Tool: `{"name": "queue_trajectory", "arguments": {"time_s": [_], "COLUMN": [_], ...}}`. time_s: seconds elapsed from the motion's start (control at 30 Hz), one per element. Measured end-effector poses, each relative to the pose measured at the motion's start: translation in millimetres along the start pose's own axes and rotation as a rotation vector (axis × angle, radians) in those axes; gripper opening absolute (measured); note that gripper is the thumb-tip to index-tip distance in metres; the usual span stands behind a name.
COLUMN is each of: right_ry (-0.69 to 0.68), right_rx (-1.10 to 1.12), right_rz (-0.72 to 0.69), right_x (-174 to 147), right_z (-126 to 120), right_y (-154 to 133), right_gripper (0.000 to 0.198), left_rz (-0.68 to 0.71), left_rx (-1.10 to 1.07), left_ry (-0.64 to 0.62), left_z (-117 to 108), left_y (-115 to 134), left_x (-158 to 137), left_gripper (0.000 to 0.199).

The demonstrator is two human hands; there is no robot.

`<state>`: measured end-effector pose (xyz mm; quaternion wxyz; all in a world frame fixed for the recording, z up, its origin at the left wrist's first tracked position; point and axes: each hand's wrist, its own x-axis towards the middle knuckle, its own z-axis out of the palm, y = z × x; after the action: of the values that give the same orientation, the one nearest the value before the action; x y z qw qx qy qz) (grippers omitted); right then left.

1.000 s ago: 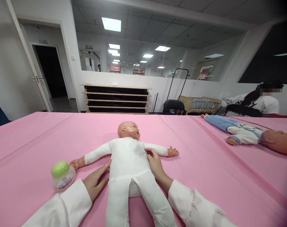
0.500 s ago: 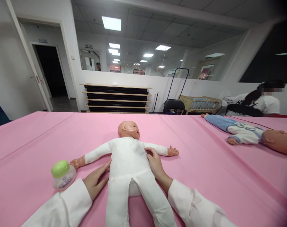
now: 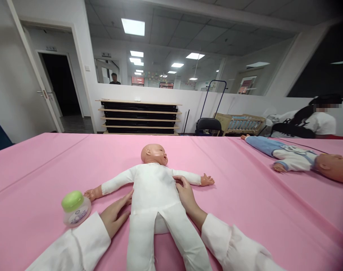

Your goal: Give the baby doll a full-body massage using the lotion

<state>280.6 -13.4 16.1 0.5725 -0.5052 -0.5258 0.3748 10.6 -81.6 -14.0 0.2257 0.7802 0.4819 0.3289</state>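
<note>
A baby doll (image 3: pixel 157 188) with a white cloth body lies on its back, arms stretched out and head turned to the right. Along its left-hand edge rests my left hand (image 3: pixel 116 214), thumb apart from the extended fingers, fingertips at the waist. My right hand (image 3: pixel 187 194) lies against the opposite side of the torso, with fingers reaching onto the chest just below the doll's arm. Both hands look open, without a firm grip. A round jar (image 3: pixel 75 209) with a green lid stands beside my left forearm, close to the doll's hand.
A pink sheet (image 3: pixel 245 210) covers the table. On the far right lies another doll (image 3: pixel 294 156) in blue and white clothes. Behind stand a low rack (image 3: pixel 140 116), a black chair (image 3: pixel 208 125) and a wooden crib (image 3: pixel 241 124). A person (image 3: pixel 318 116) sits at the right.
My hands and the doll stay in place. Behind the glass, a distant person has come more fully into view. The camera has shifted very slightly.
</note>
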Motion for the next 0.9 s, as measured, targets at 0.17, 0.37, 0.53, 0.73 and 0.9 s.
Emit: {"name": "queue_trajectory", "arguments": {"time_s": [0.17, 0.37, 0.53, 0.73, 0.9], "right_ry": [-0.006, -0.007, -0.006, 0.107, 0.140], "right_rx": [-0.023, -0.017, -0.041, -0.175, -0.365], "right_rz": [0.004, -0.002, -0.006, -0.147, -0.022], "right_x": [0.3, 0.2, 0.2, -4.5, -8.5], "right_z": [-0.3, -0.3, -0.4, -0.5, -1.6], "right_y": [0.1, 0.1, -0.9, -2.4, -1.1], "right_gripper": [0.028, 0.028, 0.030, 0.021, 0.019], "left_rz": [0.007, 0.003, -0.006, -0.010, 0.003], "left_rx": [0.004, -0.002, -0.012, -0.014, -0.004], "left_ry": [0.000, -0.017, -0.037, -0.026, -0.034], "left_z": [-1.0, -1.2, -2.2, -2.4, -2.5], "left_y": [1.3, -0.5, -0.3, 1.5, -0.5], "left_x": [-0.1, -0.3, -0.1, 0.0, 0.7], "left_gripper": [0.053, 0.055, 0.056, 0.055, 0.055]}}
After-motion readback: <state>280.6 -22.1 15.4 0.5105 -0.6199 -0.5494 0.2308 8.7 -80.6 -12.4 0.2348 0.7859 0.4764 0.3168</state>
